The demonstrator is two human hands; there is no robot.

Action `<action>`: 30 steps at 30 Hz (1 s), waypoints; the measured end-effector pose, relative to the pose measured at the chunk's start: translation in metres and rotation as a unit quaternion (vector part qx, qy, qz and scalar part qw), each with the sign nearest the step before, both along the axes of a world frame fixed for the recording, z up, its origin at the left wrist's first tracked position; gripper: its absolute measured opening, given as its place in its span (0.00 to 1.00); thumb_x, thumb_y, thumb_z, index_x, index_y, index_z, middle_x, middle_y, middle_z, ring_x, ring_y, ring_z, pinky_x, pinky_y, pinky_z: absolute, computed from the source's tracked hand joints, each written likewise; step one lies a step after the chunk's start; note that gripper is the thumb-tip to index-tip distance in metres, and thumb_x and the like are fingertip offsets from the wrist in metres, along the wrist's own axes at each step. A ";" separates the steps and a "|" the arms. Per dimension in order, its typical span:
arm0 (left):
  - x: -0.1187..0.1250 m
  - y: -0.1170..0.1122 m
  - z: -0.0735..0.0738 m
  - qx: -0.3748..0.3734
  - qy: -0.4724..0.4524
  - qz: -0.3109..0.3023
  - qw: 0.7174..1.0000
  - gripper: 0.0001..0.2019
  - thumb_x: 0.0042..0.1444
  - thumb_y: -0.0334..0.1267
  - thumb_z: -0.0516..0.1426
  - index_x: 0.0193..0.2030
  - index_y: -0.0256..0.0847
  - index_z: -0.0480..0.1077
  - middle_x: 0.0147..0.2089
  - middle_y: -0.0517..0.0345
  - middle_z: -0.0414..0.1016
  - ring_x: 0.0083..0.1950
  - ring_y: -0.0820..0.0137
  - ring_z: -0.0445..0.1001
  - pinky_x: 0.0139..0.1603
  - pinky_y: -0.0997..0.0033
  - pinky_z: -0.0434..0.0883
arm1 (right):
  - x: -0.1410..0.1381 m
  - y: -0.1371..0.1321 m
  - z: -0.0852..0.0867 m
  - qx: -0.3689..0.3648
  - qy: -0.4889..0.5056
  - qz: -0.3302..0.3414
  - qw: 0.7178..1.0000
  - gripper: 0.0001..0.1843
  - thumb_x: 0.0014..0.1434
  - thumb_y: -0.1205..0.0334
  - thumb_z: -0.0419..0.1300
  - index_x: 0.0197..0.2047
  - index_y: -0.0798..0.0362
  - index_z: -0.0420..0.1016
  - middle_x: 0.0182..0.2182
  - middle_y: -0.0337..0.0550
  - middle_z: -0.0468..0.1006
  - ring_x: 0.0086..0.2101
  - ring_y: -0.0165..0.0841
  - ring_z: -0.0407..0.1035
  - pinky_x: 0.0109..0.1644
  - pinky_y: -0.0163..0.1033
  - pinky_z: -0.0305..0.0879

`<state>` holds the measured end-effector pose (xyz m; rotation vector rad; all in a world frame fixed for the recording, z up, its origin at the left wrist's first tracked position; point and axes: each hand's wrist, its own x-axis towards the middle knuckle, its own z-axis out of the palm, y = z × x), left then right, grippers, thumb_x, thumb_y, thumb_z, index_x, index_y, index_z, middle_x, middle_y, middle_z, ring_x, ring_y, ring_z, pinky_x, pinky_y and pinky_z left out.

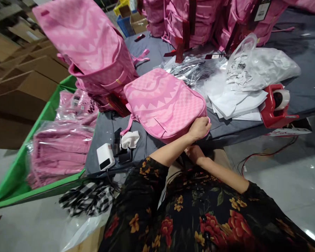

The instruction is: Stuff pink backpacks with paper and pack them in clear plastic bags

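Observation:
A pink backpack (168, 105) with a zigzag and checkered pattern lies flat at the table's front edge. My left hand (199, 128) is closed on its right-hand end, by the rim. Just below, my right hand (194, 154) is close under the backpack's front side with its fingers curled; what they hold, if anything, is hidden in shadow. A second pink backpack (94, 52) stands behind to the left, its upper panel raised and a dark red tag near its base.
Wrapped pink bags (63, 150) fill a green-sided bin (18, 178) at left. A white power bank (105, 156) and crumpled tissue (130, 139) lie near the front edge. Papers (233, 103), a scrap-filled plastic bag (273, 68) and a red tape dispenser (271, 110) are at right.

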<state>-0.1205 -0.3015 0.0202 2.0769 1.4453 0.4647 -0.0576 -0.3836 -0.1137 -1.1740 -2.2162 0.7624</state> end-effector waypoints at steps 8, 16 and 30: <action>-0.084 -0.079 -0.003 0.063 0.094 -0.157 0.981 0.12 0.72 0.39 0.50 0.45 0.39 0.73 0.43 0.52 0.75 0.43 0.66 0.73 0.43 0.70 0.68 | 0.026 0.007 -0.004 -0.018 0.107 0.047 0.993 0.18 0.68 0.59 0.49 0.35 0.51 0.79 0.34 0.46 0.81 0.35 0.35 0.75 0.42 0.41 0.74; -0.076 -0.082 -0.006 0.197 -0.052 -0.045 0.978 0.14 0.71 0.44 0.52 0.45 0.40 0.77 0.36 0.55 0.73 0.39 0.69 0.72 0.40 0.72 0.69 | -0.003 0.016 0.035 -0.079 0.189 -0.027 0.979 0.27 0.63 0.41 0.57 0.20 0.50 0.66 0.17 0.39 0.69 0.22 0.31 0.63 0.31 0.38 0.66; -0.078 -0.055 -0.004 -0.018 -0.243 0.119 0.963 0.13 0.55 0.47 0.64 0.35 0.38 0.82 0.34 0.55 0.84 0.35 0.67 0.80 0.37 0.73 0.72 | -0.014 -0.007 0.037 -0.309 0.246 -0.098 0.914 0.32 0.46 0.31 0.69 0.35 0.51 0.69 0.18 0.32 0.69 0.18 0.27 0.61 0.24 0.34 0.58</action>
